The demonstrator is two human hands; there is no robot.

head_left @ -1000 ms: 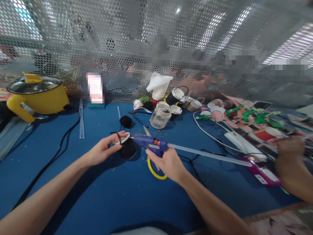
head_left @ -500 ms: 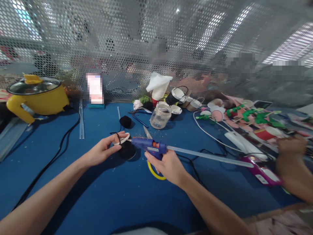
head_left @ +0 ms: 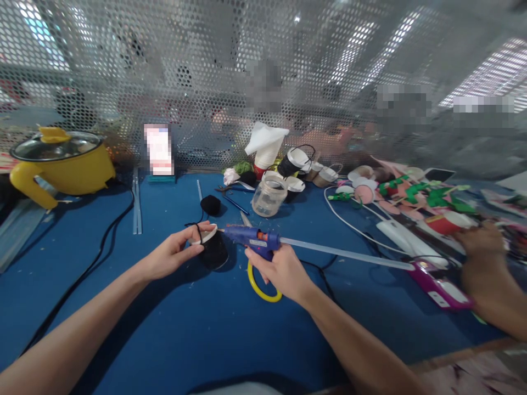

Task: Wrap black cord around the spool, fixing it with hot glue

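Observation:
My left hand (head_left: 175, 253) pinches the white rim of a small cup (head_left: 214, 253) wrapped in black cord, tilted above the blue table. A strand of black cord passes over its fingers. My right hand (head_left: 285, 274) is wrapped round the handle of a blue hot glue gun (head_left: 251, 237). The gun's nozzle is at the cup's rim, on the right side. From its back end sticks out a long clear glue stick (head_left: 346, 253). Just beyond the cup lies a black ball of cord (head_left: 211, 205). Yellow-handled scissors (head_left: 265, 296) lie partly hidden under the gun and my right hand.
A clear jar (head_left: 269, 198), pliers (head_left: 233, 198) and several small cups (head_left: 296, 160) stand or lie behind. At left is a yellow electric pot (head_left: 66, 167). To the right are a purple power strip (head_left: 438, 288), craft pieces and another person's hand (head_left: 481, 241).
The glue gun's nozzle has risen slightly along the cup's rim, and the glue stick's far end has shifted left and up. The other person's hand has moved a little. My left hand keeps its hold.

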